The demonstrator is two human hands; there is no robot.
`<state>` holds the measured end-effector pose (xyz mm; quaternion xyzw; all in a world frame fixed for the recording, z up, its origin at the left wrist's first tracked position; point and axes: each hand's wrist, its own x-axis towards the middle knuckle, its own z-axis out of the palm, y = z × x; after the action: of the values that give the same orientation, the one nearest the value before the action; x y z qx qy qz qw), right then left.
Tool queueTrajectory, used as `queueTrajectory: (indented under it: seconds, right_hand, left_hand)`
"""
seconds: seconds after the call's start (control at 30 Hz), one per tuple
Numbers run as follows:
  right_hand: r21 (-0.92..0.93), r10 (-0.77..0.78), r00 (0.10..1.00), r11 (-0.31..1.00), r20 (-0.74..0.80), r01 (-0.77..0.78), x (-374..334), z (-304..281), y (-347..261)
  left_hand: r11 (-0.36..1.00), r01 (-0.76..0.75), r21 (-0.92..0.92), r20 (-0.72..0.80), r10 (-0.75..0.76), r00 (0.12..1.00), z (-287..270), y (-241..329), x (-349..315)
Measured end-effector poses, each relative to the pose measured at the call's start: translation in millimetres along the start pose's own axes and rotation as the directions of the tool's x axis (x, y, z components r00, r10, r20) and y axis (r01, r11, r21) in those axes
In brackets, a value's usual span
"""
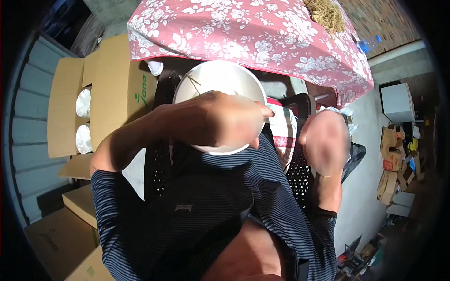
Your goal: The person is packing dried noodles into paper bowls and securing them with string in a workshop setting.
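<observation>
Sunlight is falling across a cluttered concrete yard, and a table draped in a pink floral cloth [262,33] is standing just beyond the person's raised hands. On the far right corner of that cloth a clump of dry straw-like fibre [326,14] is lying. The person, in a dark striped shirt [211,201], is sitting on a black perforated plastic chair [157,164] and bending over the lap.

The left hand [232,119] is reaching across the body and lying over the near rim of a large white bowl [220,79], which is sitting right under and beyond that hand, between it and the table edge. The hand is blurred, so I cannot tell whether its fingers are curling on the rim or only resting there. A couple of thin pale strands are lying inside the bowl, beyond the left wrist.

The right hand [326,140] is hovering to the right of the bowl, apart from it, raised above the chair's right arm; it too is blurred, and its grip cannot be made out. Some crumpled clear plastic [344,114] is showing just behind it.

Off to the left of the left arm, an open cardboard box [108,89] is holding two foil-covered round containers [83,122]. More cardboard boxes [70,229] are stacking up below it, and further scraps of cardboard [391,164] are littering the floor far to the right of the right hand.
</observation>
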<state>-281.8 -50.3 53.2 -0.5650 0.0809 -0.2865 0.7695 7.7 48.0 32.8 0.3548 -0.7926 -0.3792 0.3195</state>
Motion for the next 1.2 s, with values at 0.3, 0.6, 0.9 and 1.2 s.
queueTrajectory:
  seconds: [0.3,0.6,0.9,1.2]
  right_hand:
    - [0.085,-0.066,0.944,0.992,-0.322,0.098,12.9,-27.6,13.5]
    - [-0.123,-0.170,0.860,0.984,-0.480,0.126,11.5,-41.2,7.6]
    - [-0.417,-0.277,0.749,0.909,-0.601,0.001,16.0,-23.0,6.0]
    - [-0.390,-0.282,0.765,0.920,-0.579,0.044,16.0,-35.3,10.8]
  left_hand:
    - [0.952,0.070,0.298,0.064,-0.093,0.994,18.6,7.2,-7.7]
    - [0.906,-0.102,0.410,0.044,0.092,0.995,29.2,0.1,-8.6]
    - [0.871,-0.089,0.483,0.015,0.093,0.996,44.9,-13.6,-15.8]
    - [0.862,-0.073,0.501,0.038,0.062,0.997,48.1,-16.8,-20.3]
